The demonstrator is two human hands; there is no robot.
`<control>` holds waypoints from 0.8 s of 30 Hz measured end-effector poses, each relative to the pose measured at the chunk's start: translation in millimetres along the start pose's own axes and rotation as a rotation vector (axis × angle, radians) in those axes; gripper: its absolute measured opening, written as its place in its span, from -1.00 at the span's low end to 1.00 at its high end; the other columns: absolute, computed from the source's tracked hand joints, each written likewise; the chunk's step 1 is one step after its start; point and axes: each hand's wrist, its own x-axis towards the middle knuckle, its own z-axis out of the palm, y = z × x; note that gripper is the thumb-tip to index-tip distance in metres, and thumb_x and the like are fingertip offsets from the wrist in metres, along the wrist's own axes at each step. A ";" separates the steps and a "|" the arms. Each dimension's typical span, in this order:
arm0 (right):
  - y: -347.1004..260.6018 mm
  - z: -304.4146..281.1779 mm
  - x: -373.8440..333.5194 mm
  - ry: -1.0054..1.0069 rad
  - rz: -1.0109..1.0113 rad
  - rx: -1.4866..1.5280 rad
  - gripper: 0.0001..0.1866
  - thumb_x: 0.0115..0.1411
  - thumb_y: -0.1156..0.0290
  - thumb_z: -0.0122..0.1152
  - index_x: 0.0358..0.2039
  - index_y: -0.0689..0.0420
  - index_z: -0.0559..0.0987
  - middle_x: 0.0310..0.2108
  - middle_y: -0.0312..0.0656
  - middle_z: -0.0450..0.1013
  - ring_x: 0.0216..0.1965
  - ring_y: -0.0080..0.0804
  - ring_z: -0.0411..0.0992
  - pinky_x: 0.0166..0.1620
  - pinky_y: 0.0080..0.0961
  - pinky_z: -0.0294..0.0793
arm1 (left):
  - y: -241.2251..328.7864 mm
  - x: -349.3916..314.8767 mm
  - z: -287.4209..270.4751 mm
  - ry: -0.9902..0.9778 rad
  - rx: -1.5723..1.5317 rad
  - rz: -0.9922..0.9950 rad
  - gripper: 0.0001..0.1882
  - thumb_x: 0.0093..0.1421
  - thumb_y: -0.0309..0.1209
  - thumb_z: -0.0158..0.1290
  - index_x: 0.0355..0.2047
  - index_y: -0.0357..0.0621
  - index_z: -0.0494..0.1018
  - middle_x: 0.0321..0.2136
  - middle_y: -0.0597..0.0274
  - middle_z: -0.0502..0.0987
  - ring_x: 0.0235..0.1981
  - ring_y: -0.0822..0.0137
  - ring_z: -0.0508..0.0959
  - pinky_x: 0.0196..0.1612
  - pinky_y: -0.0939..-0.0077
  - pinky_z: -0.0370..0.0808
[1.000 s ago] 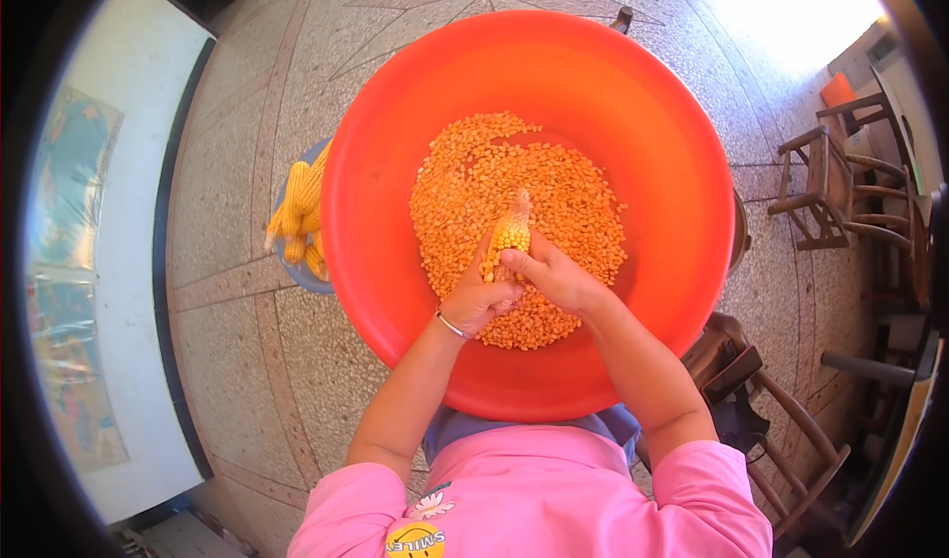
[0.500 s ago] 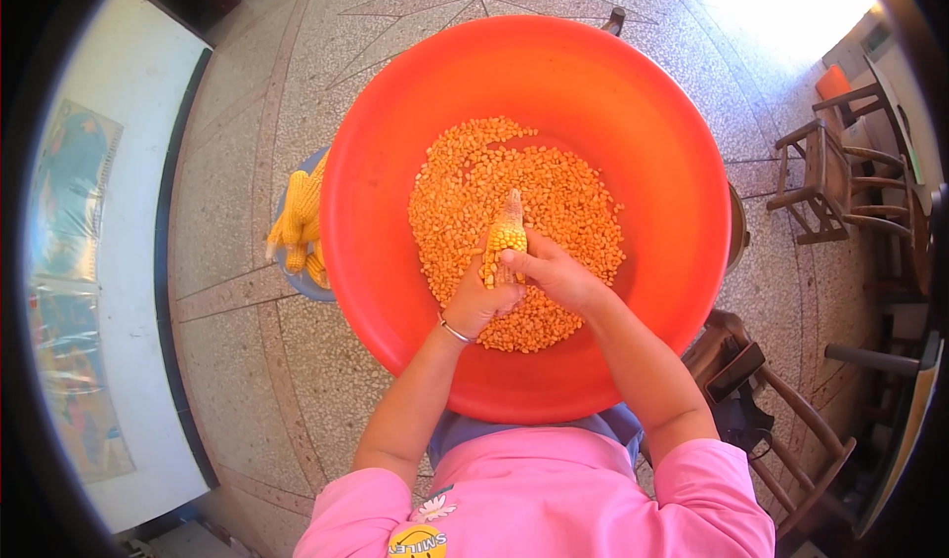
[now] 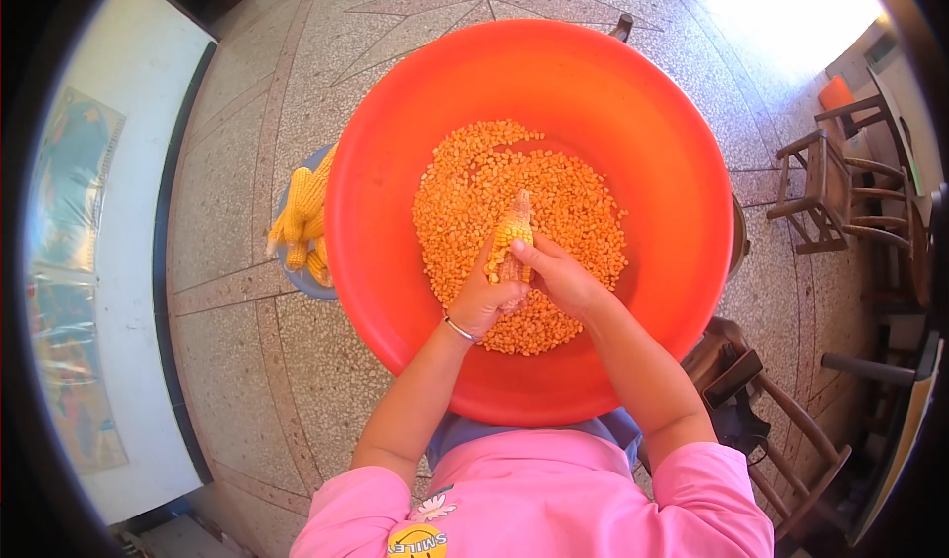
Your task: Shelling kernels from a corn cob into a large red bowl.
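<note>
An ear of corn (image 3: 513, 232), partly stripped, is held over a large red-orange tub (image 3: 682, 163). Its tip points away from me, and bare cob shows at the tip and along the part nearest me. My left hand (image 3: 484, 296), a bracelet at its wrist, wraps around the lower left of the ear. From the right, my right hand (image 3: 561, 279) grips the same ear, its thumb pressed on the kernels; its other fingers are partly hidden behind the ear. Loose corn kernels (image 3: 568, 197) are spread over the tub's bottom under both hands.
A blue-grey basin (image 3: 306, 283) with several whole corn ears (image 3: 301, 212) stands left of the tub. Wooden chairs (image 3: 820, 187) are at the right; a nearer chair (image 3: 806, 439) has a dark bag on it. A white wall (image 3: 148, 261) runs along the left.
My right thumb has shifted slightly down the ear, and more bare cob shows near my hands. The ear is still held by both hands over the kernels.
</note>
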 end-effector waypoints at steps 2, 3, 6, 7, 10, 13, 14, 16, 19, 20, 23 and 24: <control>-1.2 3.2 -0.9 -0.023 0.005 -0.079 -0.53 0.22 0.15 0.03 0.04 0.16 0.29 -0.19 -0.26 0.34 -0.18 -0.55 0.30 -0.15 -0.57 0.34 | -0.7 -0.4 -1.6 -0.003 0.015 -0.012 -0.18 -0.05 -0.65 -0.04 0.22 0.13 -0.06 -0.51 0.32 0.37 -0.61 0.55 0.34 -0.48 0.57 0.37; -1.5 6.8 -2.8 -0.010 -0.064 -0.174 -0.54 0.22 0.16 0.03 0.04 0.17 0.29 -0.20 -0.27 0.34 -0.19 -0.56 0.29 -0.15 -0.58 0.33 | -2.7 1.0 -3.6 -0.022 0.003 -0.007 -0.22 -0.04 -0.64 -0.05 0.19 0.12 -0.02 -0.52 0.33 0.37 -0.61 0.55 0.34 -0.49 0.58 0.36; -1.0 8.9 -3.2 -0.035 -0.117 -0.272 -0.55 0.24 0.18 0.01 0.04 0.18 0.28 -0.20 -0.27 0.33 -0.18 -0.58 0.27 -0.14 -0.59 0.32 | -10.3 4.4 -19.8 -0.114 -0.046 -0.007 -0.33 -0.03 -0.64 -0.06 0.11 0.09 0.07 -0.53 0.36 0.36 -0.61 0.54 0.34 -0.50 0.60 0.34; -1.5 7.9 -3.4 -0.059 -0.099 -0.276 -0.55 0.24 0.18 0.00 0.04 0.19 0.27 -0.19 -0.27 0.33 -0.17 -0.58 0.26 -0.12 -0.59 0.31 | -10.2 5.6 -21.1 -0.197 -0.086 -0.020 -0.38 -0.03 -0.63 -0.06 0.06 0.08 0.11 -0.52 0.36 0.35 -0.61 0.54 0.33 -0.50 0.61 0.33; -4.8 8.5 -7.4 -0.075 -0.144 -0.263 -0.56 0.26 0.21 -0.02 0.05 0.20 0.26 -0.18 -0.27 0.33 -0.14 -0.57 0.25 -0.07 -0.57 0.30 | -10.2 7.5 -19.1 -0.153 -0.124 -0.064 -0.47 -0.03 -0.63 -0.06 -0.02 0.05 0.16 -0.54 0.38 0.35 -0.64 0.53 0.32 -0.51 0.64 0.32; -6.8 6.0 -8.0 -0.109 -0.137 -0.249 -0.56 0.26 0.23 -0.03 0.06 0.20 0.24 -0.15 -0.26 0.32 -0.11 -0.56 0.25 -0.04 -0.54 0.29 | -5.8 3.0 -14.0 -0.149 -0.135 -0.030 -0.47 -0.03 -0.63 -0.05 -0.02 0.04 0.18 -0.54 0.37 0.35 -0.63 0.53 0.32 -0.51 0.64 0.32; -8.5 6.9 -9.0 -0.110 -0.138 -0.247 -0.56 0.26 0.23 -0.03 0.06 0.20 0.24 -0.15 -0.26 0.32 -0.11 -0.56 0.25 -0.04 -0.54 0.29 | -5.7 2.7 -15.2 -0.148 -0.133 -0.031 -0.47 -0.03 -0.63 -0.05 -0.02 0.04 0.18 -0.54 0.37 0.35 -0.63 0.53 0.32 -0.51 0.64 0.32; -13.5 9.5 -11.8 -0.149 -0.158 -0.253 -0.57 0.26 0.27 -0.03 0.07 0.21 0.23 -0.13 -0.25 0.32 -0.10 -0.54 0.25 -0.01 -0.52 0.29 | -6.5 3.2 -19.1 -0.153 -0.113 -0.011 -0.47 -0.05 -0.62 -0.04 -0.03 0.02 0.19 -0.56 0.37 0.35 -0.63 0.52 0.32 -0.49 0.62 0.34; -11.9 2.2 -6.6 -0.197 -0.131 -0.242 -0.55 0.24 0.28 0.00 0.08 0.21 0.23 -0.11 -0.23 0.32 -0.08 -0.51 0.27 -0.01 -0.51 0.29 | -7.8 3.2 -24.5 -0.165 -0.114 -0.017 -0.45 -0.07 -0.62 -0.03 -0.02 0.00 0.19 -0.52 0.35 0.38 -0.58 0.51 0.37 -0.47 0.59 0.38; -13.2 0.4 -6.6 -0.197 -0.131 -0.242 -0.55 0.24 0.28 0.00 0.08 0.21 0.23 -0.11 -0.23 0.32 -0.08 -0.51 0.27 -0.01 -0.51 0.29 | -7.5 2.9 -25.5 -0.166 -0.114 -0.017 -0.45 -0.07 -0.62 -0.03 -0.02 0.00 0.19 -0.52 0.35 0.38 -0.58 0.51 0.37 -0.47 0.59 0.38; -14.0 -4.6 -6.1 -0.281 -0.093 -0.112 -0.53 0.22 0.26 0.04 0.07 0.18 0.25 -0.12 -0.23 0.34 -0.10 -0.48 0.29 -0.03 -0.47 0.31 | -1.8 1.7 -20.1 -0.199 -0.239 -0.041 -0.41 -0.09 -0.63 -0.01 0.01 -0.01 0.18 -0.48 0.32 0.41 -0.51 0.49 0.41 -0.45 0.59 0.41; -7.9 -9.2 -1.9 -0.211 -0.045 -0.018 -0.53 0.21 0.24 0.06 0.07 0.18 0.26 -0.13 -0.22 0.34 -0.12 -0.48 0.30 -0.06 -0.47 0.33 | 0.4 0.8 -15.2 -0.167 -0.189 -0.019 -0.39 -0.09 -0.63 -0.01 0.02 0.00 0.16 -0.49 0.32 0.40 -0.49 0.49 0.41 -0.46 0.60 0.41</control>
